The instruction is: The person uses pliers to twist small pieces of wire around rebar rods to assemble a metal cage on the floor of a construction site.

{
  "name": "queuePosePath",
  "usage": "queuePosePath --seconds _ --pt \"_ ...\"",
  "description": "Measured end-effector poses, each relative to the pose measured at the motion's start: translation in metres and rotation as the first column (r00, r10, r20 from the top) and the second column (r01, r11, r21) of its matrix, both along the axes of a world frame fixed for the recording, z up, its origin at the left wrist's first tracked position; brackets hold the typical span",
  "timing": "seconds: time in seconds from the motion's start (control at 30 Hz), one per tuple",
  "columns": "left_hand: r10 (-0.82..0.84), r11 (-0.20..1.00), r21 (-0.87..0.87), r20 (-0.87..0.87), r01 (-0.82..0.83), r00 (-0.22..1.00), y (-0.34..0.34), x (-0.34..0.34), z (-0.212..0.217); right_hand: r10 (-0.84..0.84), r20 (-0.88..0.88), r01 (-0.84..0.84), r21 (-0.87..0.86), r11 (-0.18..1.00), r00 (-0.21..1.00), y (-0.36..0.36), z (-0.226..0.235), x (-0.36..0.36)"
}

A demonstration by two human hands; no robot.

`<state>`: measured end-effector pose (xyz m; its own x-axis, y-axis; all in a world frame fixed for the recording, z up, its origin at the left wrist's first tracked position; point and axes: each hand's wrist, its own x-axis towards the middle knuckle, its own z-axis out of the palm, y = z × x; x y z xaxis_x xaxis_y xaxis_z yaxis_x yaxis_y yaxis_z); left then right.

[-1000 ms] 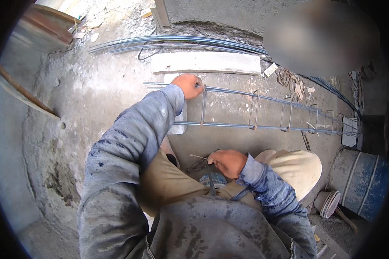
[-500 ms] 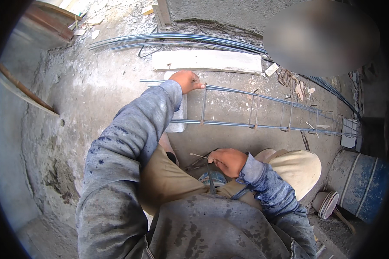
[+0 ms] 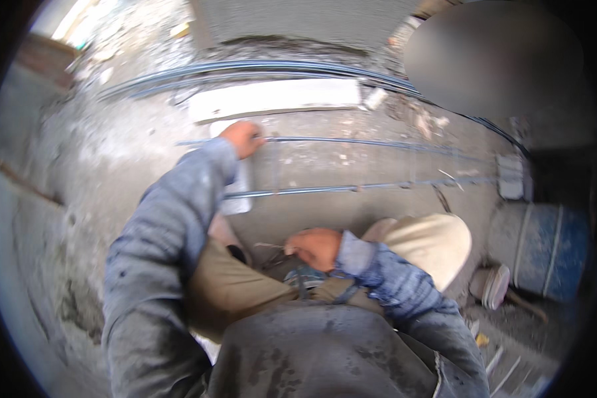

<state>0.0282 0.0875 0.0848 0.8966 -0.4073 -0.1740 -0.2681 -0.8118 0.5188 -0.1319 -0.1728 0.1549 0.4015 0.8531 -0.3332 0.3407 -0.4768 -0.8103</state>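
Note:
A long rebar cage (image 3: 325, 190), made of thin steel bars with several bent stirrups, lies across the floor in front of me. My left hand (image 3: 241, 138) is closed on its far bar, beside the stirrup nearest the left end. Beneath that end is a white block (image 3: 240, 200). Over my lap, my right hand (image 3: 315, 249) pinches a thin tie wire (image 3: 268, 246) whose end sticks out leftward. Dark metal pieces show below these fingers, too blurred to name. A small tub (image 3: 305, 277) stands between my legs, partly covered.
Beyond the cage lie a whitish plank (image 3: 278, 98) and a bundle of steel bars (image 3: 245, 66). Another block (image 3: 511, 178) sits at the cage's right end. Right of my knee are a blue drum (image 3: 537, 249) and a small pot (image 3: 491, 286). A blurred patch covers the upper right.
The whole view has swung, so cage, hands and drum sit farther left, and the picture is smeared. Both hands keep their grips; little else seems to have moved.

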Motion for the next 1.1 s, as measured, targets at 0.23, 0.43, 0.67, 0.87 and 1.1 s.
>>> queuePosePath --seconds 0.23,0.43,0.67,0.87,1.1 --pt "-0.033 0.992 -0.125 -0.049 0.027 0.998 -0.016 -0.007 0.005 -0.018 0.049 0.016 0.035 0.999 0.999 0.007 -0.02 -0.002" --pt "0.001 0.988 -0.154 -0.037 -0.007 0.999 -0.026 -0.013 0.0 -0.005 0.063 0.006 -0.012 1.0 0.998 0.002 -0.015 0.002" --pt "0.061 0.988 -0.129 -0.138 -0.079 0.989 -0.006 -0.021 -0.01 -0.023 0.089 0.025 -0.021 0.999 0.996 -0.001 -0.008 0.003" --pt "0.092 0.981 -0.148 -0.196 -0.122 0.976 0.003 -0.031 -0.018 0.001 0.062 0.002 -0.041 0.999 0.998 0.001 -0.004 0.005" --pt "0.102 0.98 -0.145 -0.211 -0.135 0.972 0.017 -0.037 -0.02 -0.111 0.093 0.102 0.092 0.991 0.989 -0.003 -0.008 0.002"
